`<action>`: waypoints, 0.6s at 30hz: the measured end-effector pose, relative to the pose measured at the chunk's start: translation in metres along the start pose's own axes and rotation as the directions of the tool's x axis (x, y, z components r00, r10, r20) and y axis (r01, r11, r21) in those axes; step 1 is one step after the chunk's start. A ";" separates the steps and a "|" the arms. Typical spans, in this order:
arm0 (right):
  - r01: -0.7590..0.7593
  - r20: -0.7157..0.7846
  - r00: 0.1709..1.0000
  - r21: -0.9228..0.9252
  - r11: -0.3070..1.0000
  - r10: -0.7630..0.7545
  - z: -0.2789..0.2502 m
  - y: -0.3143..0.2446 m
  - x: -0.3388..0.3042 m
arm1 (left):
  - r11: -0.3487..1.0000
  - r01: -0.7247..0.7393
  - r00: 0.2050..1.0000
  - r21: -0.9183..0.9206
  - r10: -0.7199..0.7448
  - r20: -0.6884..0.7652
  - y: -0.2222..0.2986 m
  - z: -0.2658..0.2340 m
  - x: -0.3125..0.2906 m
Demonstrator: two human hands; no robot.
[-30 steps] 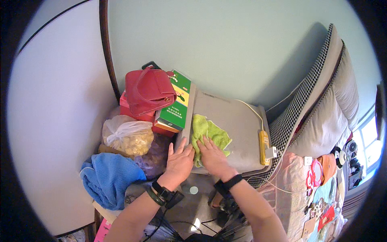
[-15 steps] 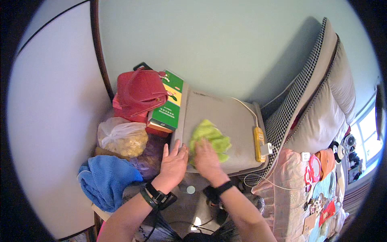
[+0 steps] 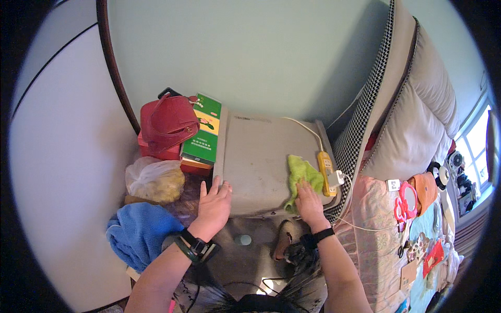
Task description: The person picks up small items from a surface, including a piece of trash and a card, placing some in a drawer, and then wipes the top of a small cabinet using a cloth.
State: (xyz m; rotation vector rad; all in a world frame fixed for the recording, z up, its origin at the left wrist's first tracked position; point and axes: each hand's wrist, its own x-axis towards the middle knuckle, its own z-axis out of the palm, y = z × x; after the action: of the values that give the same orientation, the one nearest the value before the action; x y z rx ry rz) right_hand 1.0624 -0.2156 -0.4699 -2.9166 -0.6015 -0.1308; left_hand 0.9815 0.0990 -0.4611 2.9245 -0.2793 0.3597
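Observation:
A bright green cloth (image 3: 301,171) lies bunched on the right part of a grey-beige bedside cabinet top (image 3: 255,156), close to a yellow power strip (image 3: 326,175). My right hand (image 3: 310,202) presses down on the cloth with its fingers together, gripping its near part. Some fingertips are lost against the fabric. My left hand (image 3: 213,202) holds nothing; its fingers are apart at the cabinet's left front edge. Beyond it stand a green box (image 3: 202,141) and a red handbag (image 3: 168,121).
A white plug and cable (image 3: 336,179) trail from the strip towards the bed (image 3: 365,229). On the left are a plastic bag with yellowish contents (image 3: 156,180) and a blue towel (image 3: 141,229). A checked headboard (image 3: 360,130) rises at the right.
My right hand has slid the green cloth rightwards across the cabinet top, up beside the power strip. My left hand stays by the left edge. The view has shifted somewhat.

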 end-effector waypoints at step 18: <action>0.124 0.018 0.991 0.171 0.977 -0.129 0.017 -0.073 0.021 | 0.991 -0.027 0.997 0.132 0.017 0.077 0.002 -0.002 0.002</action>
State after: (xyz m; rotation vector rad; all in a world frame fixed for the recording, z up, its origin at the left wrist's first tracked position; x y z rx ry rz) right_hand 1.0533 -0.1381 -0.4735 -2.7207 -0.7642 -0.0493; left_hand 0.9822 0.0969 -0.4579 3.0728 -0.3095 0.2813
